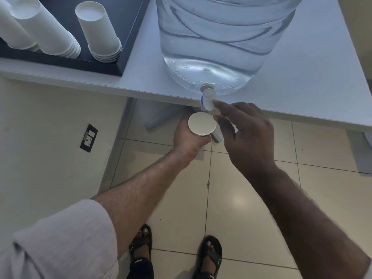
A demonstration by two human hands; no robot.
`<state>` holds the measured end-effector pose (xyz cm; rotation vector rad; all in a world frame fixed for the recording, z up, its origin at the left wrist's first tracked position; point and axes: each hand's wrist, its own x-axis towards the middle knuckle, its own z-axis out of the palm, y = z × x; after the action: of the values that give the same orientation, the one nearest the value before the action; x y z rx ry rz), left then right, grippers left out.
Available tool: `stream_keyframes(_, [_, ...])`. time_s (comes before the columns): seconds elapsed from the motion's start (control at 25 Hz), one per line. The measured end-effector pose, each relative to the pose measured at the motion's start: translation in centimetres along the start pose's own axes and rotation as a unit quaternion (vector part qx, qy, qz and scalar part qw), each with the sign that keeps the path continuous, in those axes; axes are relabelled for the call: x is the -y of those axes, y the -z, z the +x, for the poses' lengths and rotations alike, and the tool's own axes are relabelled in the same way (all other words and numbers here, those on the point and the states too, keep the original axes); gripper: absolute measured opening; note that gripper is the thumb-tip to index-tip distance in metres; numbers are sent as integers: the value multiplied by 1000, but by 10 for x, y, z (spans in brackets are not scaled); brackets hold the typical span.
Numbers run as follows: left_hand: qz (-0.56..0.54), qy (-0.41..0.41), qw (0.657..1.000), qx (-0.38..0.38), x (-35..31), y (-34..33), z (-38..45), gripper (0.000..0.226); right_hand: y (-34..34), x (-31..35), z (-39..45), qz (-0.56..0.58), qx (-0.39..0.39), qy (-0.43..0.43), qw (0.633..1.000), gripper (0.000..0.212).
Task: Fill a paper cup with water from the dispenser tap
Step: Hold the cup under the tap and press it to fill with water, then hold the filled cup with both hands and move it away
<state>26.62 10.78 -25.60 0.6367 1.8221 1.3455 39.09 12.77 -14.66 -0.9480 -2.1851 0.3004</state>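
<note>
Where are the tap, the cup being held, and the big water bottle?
tap point(207, 99), head view, white spout body.
paper cup point(202, 124), head view, open mouth.
water bottle point(221, 37), head view, clear ribbed wall.

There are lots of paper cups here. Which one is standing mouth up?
Only the paper cup in the left hand, held under the tap. The stacked cups on the dark tray stand upside down.

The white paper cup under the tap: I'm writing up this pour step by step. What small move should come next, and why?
Probably press the white-and-blue plastic tap lever with the right hand: its fingers already touch the tap, the left hand holds the white paper cup just below the spout, and no stream shows.
</note>
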Motion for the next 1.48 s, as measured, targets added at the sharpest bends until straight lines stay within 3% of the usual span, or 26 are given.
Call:
stream_keyframes(0.24, [0, -10, 1000, 13, 9, 6, -7, 66, -5, -17, -36, 65, 10, -164, 984, 26])
stream_keyframes(0.4, [-5, -20, 999, 33, 8, 12, -14, 68, -10, -24, -52, 119, 44, -292, 948, 24])
stream_keyframes(0.64, [-2, -47, 997, 68, -6, 19, -30, 60, -13, -19, -53, 277, 102, -447, 844, 30])
stream_keyframes(0.8, [-2, -59, 994, 92, -17, 22, -51, 61, -5, -17, -51, 365, 126, -501, 775, 38])
stream_keyframes(0.96, [2, -77, 989, 125, -28, 17, -68, 62, 7, -13, -49, 452, 147, -510, 717, 30])
stream_keyframes(1.24, [28, -115, 981, 151, -73, -6, -87, 67, 56, -21, -35, 494, 128, -463, 725, 37])
stream_keyframes(1.48, [44, -147, 971, 184, -121, -52, -101, 67, 111, -38, -20, 469, 51, -470, 746, 49])
